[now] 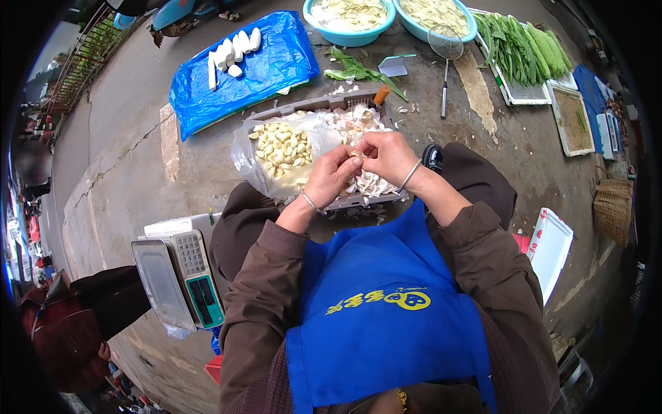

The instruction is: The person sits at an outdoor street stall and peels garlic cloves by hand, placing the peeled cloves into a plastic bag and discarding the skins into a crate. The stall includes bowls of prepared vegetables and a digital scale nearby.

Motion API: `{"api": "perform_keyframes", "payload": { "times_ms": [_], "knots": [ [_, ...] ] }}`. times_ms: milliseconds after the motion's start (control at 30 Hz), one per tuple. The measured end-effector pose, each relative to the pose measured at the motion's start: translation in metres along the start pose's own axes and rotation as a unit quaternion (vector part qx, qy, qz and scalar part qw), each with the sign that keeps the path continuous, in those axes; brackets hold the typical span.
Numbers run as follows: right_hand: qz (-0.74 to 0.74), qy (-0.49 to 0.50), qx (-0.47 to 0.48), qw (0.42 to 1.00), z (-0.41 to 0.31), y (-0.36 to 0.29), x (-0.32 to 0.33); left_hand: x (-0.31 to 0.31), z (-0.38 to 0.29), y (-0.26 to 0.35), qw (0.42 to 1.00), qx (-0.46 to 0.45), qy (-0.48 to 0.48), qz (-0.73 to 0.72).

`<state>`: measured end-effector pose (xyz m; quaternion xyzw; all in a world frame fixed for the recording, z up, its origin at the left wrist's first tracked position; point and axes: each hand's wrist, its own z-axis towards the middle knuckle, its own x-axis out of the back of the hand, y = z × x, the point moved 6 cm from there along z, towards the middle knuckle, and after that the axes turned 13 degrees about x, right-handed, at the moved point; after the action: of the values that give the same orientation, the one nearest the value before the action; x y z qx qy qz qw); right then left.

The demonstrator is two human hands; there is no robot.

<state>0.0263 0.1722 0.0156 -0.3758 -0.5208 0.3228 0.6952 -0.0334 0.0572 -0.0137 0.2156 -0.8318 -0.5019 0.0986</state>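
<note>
My left hand (331, 176) and my right hand (385, 158) meet above a plastic crate (357, 201). Between their fingertips is a small garlic clove (356, 153), mostly covered by the fingers. Beneath them, garlic skins and unpeeled garlic (357, 124) fill the crate's right part. A clear plastic bag (243, 150) of peeled garlic cloves (282, 145) lies in the left part, close to my left hand. At the crate's far right corner a brown handle (381, 94) sticks up.
Beyond the crate are a blue plastic sheet (191, 103) bearing white peeled vegetables, basins (357, 39) of pale slices, a wire skimmer (445, 44) and green vegetables (517, 52). Left stands a digital scale (191, 259), near a person (67, 336). A foam lid (551, 248) is at right.
</note>
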Motion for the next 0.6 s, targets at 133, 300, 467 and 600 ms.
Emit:
{"api": "perform_keyframes", "payload": {
  "times_ms": [133,300,467,600],
  "knots": [
    [-0.1,0.022,0.052,0.993,0.0,-0.011,0.003,-0.001,0.001,0.005,1.0,-0.013,0.011,0.004],
    [-0.079,0.024,0.064,0.995,0.0,-0.01,0.001,-0.002,-0.003,0.01,0.998,0.004,0.023,0.066],
    [0.025,-0.005,0.02,0.999,0.001,-0.006,0.001,-0.002,-0.006,0.009,0.997,-0.031,0.03,0.063],
    [0.176,-0.025,-0.038,0.983,-0.001,-0.002,-0.006,0.002,0.0,-0.001,0.996,-0.057,0.036,-0.058]
  ]
}}
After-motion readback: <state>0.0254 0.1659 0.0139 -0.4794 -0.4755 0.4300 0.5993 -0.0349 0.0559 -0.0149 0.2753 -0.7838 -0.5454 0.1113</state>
